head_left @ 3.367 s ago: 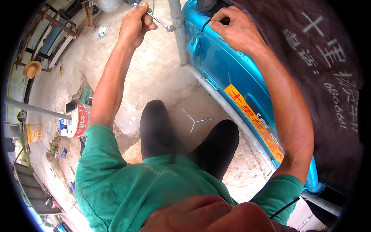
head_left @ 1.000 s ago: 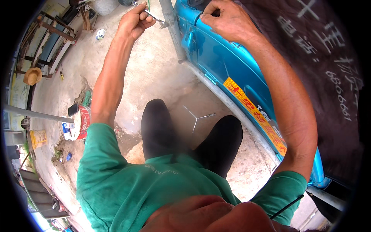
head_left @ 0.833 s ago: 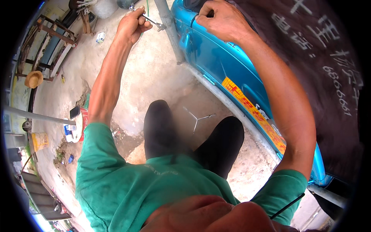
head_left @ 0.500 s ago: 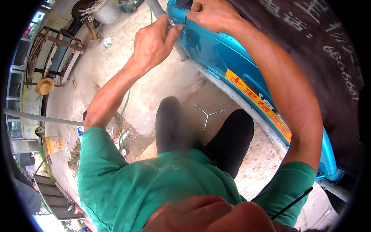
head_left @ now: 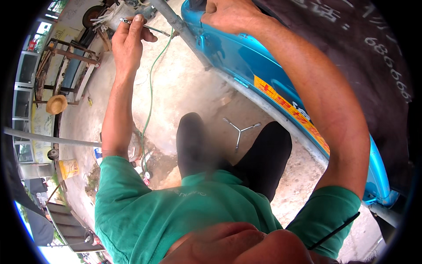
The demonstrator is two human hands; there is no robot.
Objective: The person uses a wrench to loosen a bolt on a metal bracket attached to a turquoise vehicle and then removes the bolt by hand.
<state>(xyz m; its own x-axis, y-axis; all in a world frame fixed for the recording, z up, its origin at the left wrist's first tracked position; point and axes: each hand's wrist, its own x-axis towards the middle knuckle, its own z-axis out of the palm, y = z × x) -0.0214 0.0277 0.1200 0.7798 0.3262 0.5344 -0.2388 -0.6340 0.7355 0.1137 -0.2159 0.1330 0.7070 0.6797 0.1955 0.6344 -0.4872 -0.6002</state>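
Note:
My left hand [head_left: 128, 42] is raised at the upper left, closed round a slim metal wrench [head_left: 157, 31]. The wrench's shiny head shows beyond my fingertips, and its thin shaft sticks out on the other side toward the grey pole. This hand is apart from the blue vehicle panel [head_left: 228, 46]. My right hand [head_left: 228, 16] is at the panel's upper edge, its fingers curled in against it. What those fingers pinch is hidden. A three-armed socket wrench [head_left: 239, 130] lies on the ground between my knees.
A grey metal pole [head_left: 180, 28] slants down beside the panel. A green hose [head_left: 150, 97] runs along the concrete floor at my left. Farther left are a straw hat [head_left: 56, 104], a wooden frame [head_left: 72, 66] and a yellow bucket [head_left: 69, 168]. Dark sheeting [head_left: 373, 88] hangs at the right.
My left hand has drawn away from the panel edge to the left, carrying the wrench, whose shaft is now visible. My right hand stays at the panel. The view has shifted slightly.

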